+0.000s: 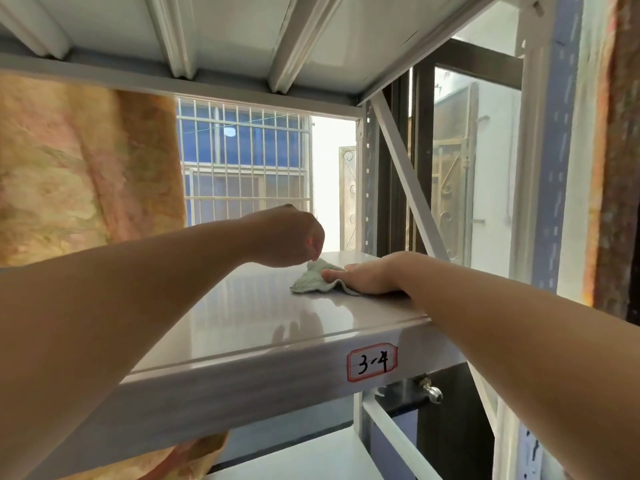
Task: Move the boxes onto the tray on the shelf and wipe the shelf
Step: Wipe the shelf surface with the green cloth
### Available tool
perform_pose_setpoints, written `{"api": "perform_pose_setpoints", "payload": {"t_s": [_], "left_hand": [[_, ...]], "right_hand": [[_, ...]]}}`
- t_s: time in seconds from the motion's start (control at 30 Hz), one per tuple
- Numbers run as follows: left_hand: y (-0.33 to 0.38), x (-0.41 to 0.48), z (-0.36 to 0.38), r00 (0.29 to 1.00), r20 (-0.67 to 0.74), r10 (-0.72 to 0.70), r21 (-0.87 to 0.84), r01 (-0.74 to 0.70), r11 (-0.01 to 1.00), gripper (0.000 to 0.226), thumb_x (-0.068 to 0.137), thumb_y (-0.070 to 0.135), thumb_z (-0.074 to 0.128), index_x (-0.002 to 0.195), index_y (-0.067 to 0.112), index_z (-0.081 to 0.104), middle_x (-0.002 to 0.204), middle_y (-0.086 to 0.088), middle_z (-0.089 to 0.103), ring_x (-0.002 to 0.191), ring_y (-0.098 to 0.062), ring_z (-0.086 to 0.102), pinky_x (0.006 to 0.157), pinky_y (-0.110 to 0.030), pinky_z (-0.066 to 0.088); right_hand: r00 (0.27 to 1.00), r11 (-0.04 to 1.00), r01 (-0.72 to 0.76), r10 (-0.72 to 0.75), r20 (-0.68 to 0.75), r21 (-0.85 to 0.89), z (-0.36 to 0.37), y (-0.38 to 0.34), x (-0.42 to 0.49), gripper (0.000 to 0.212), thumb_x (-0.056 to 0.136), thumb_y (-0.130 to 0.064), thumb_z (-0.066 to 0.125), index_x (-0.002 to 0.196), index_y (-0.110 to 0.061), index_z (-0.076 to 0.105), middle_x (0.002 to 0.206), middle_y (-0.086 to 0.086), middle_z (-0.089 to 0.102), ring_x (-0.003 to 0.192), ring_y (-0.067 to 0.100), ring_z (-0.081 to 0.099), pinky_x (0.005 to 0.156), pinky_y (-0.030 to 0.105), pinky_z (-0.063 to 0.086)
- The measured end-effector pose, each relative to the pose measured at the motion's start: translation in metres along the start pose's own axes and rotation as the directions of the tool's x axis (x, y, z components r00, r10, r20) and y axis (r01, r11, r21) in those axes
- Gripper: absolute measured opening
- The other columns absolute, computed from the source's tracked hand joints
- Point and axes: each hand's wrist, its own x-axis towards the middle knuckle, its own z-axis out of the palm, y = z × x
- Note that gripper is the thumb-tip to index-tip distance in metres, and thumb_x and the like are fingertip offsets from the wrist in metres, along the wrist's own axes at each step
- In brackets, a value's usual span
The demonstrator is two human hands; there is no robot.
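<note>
Two bare forearms reach over the glossy grey shelf (pixel 242 327), which carries nothing but a crumpled pale green cloth (pixel 313 277) near its far right corner. No container shows in this view, and neither boxes nor tray can be seen here. The right hand (pixel 369 275) lies flat, palm down, on the right part of the cloth, fingers pressed together and stretched toward the left; it pins the rag to the surface instead of gripping it. The left hand (pixel 289 237) hovers just above the cloth's far edge, curled into a loose fist; whether it pinches anything cannot be told. The rag spreads roughly left to right, its free end pointing left toward the middle of the shelf.

On the shelf's front edge sits a red-bordered label (pixel 372 362) with "3-4" handwritten on it. A diagonal brace (pixel 408 178) and a perforated upright (pixel 367 181) close off the right end. Behind the rack hangs a patterned orange-pink curtain (pixel 86 174) on the left, beside a barred window (pixel 246 161). Another shelf deck (pixel 225 32) runs overhead.
</note>
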Motion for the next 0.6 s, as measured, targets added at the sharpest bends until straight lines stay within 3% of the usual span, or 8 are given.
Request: {"api": "perform_pose_setpoints", "payload": {"t_s": [0.13,0.27,0.4,0.5,0.6], "left_hand": [[-0.007,0.007,0.004,0.999,0.053,-0.009,0.06,0.006,0.998,0.023,0.091,0.015,0.046,0.099,0.02,0.068,0.107,0.003,0.069,0.098,-0.012,0.054,0.093,-0.035,0.048],[-0.018,0.018,0.009,0.995,0.095,-0.022,0.13,0.009,0.991,0.024,0.092,0.018,0.044,0.101,0.02,0.065,0.105,0.004,0.066,0.097,-0.012,0.049,0.08,-0.028,0.043],[-0.029,0.027,0.006,1.0,0.015,-0.001,-0.007,0.001,1.0,0.022,0.093,0.016,0.047,0.099,0.016,0.068,0.101,0.004,0.069,0.088,-0.008,0.052,0.086,-0.024,0.043],[-0.041,0.023,0.005,0.996,-0.089,-0.025,-0.12,0.015,0.993,0.02,0.093,0.015,0.051,0.097,0.012,0.071,0.085,0.009,0.063,0.077,-0.005,0.054,0.081,-0.018,0.037],[-0.057,0.015,0.013,0.996,-0.071,-0.061,-0.16,0.049,0.986,0.017,0.091,0.015,0.055,0.096,0.012,0.072,0.083,0.008,0.063,0.077,-0.007,0.058,0.079,-0.02,0.041]], "right_hand": [[1.0,0.999,-0.022,0.023,0.005,-0.033,-0.006,0.0,0.012,0.081,0.09,-0.07,0.013,0.152,-0.018,0.02,0.155,0.011,0.025,0.14,0.029,0.029,0.111,0.04,0.02],[0.999,0.999,-0.024,0.025,0.025,-0.037,-0.01,-0.001,0.032,0.084,0.087,-0.073,0.014,0.151,-0.02,0.022,0.154,0.01,0.027,0.139,0.029,0.032,0.112,0.041,0.02],[1.0,0.998,-0.004,0.006,0.025,-0.07,-0.017,-0.009,0.056,0.082,0.089,-0.071,0.012,0.151,-0.019,0.022,0.156,0.01,0.025,0.141,0.029,0.026,0.112,0.042,0.016],[0.999,0.998,-0.013,0.015,0.032,-0.061,-0.024,-0.011,0.075,0.08,0.09,-0.07,0.013,0.152,-0.02,0.018,0.157,0.009,0.021,0.142,0.028,0.023,0.112,0.039,0.016],[0.998,0.998,-0.043,0.045,0.041,-0.047,-0.028,-0.012,0.098,0.085,0.085,-0.077,0.016,0.153,-0.026,0.014,0.157,0.009,0.02,0.141,0.029,0.027,0.112,0.039,0.02]]}}
